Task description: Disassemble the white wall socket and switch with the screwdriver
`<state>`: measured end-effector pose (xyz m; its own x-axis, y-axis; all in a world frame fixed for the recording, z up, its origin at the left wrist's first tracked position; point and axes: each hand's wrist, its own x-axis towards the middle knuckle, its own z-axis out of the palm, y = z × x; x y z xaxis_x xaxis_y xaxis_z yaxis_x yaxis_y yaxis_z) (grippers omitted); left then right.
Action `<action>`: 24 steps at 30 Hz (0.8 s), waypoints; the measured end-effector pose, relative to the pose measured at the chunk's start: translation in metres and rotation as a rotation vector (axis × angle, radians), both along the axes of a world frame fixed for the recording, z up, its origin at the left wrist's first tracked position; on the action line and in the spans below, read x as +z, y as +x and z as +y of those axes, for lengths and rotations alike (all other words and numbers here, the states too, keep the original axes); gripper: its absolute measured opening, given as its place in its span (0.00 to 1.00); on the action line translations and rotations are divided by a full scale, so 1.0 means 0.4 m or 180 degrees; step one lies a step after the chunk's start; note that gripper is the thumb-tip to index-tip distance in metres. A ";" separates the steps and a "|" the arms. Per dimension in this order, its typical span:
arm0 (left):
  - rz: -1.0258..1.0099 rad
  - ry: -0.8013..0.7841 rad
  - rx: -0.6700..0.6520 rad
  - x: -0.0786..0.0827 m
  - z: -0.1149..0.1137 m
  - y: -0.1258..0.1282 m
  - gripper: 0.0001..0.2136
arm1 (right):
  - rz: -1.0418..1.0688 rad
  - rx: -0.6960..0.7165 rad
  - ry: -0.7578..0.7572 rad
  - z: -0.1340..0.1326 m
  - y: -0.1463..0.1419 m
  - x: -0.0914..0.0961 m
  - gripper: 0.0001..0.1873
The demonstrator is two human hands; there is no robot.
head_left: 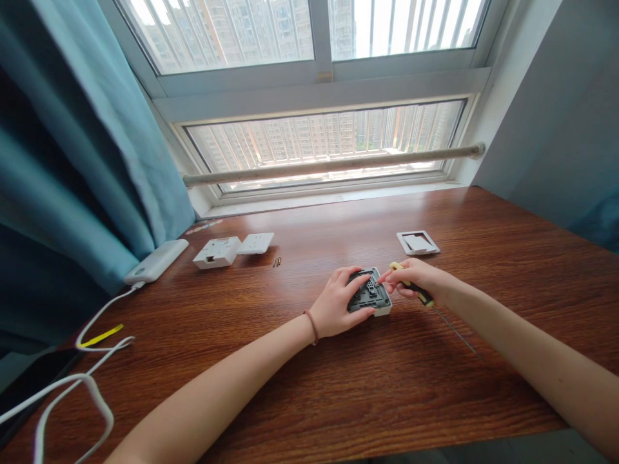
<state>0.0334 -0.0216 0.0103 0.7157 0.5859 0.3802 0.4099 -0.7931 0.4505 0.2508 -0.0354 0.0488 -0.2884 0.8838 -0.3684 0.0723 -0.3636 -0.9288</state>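
Observation:
Near the middle of the table lies an opened wall switch [368,298], a dark grey inner plate on a white square box. My left hand [341,299] grips it from the left, its fingers over the top and the thumb along the near side. My right hand [418,278] holds a screwdriver [420,294] with a yellow and black handle. Its long thin shaft points away from the switch, toward the lower right. The index finger of that hand reaches to the switch's right part; whether it pinches a small piece there I cannot tell.
A white frame with a loose cover plate [418,243] lies behind my right hand. At the left are a white box [217,252], a socket panel [256,243], several small screws [276,261], a white power bank [157,261] with a cable, and a yellow strip [103,336].

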 end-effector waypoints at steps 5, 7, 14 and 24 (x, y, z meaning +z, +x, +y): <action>0.0048 0.0008 -0.0009 -0.001 0.001 0.000 0.27 | -0.0222 -0.0124 0.0254 -0.001 -0.017 -0.019 0.08; 0.0052 0.0000 -0.0005 0.000 0.000 0.000 0.27 | -0.0368 -0.0159 0.0392 0.000 -0.024 -0.025 0.07; 0.0019 -0.0006 -0.0015 0.000 0.000 0.000 0.27 | -0.0532 -0.0206 0.0523 0.014 -0.031 -0.046 0.05; -0.0004 -0.0024 0.0017 -0.005 0.001 -0.001 0.27 | -0.0697 -0.0006 0.0621 0.005 -0.015 -0.022 0.06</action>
<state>0.0331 -0.0213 0.0082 0.7120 0.5926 0.3766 0.4137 -0.7875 0.4569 0.2447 -0.0332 0.0400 -0.2191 0.9445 -0.2447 0.2783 -0.1798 -0.9435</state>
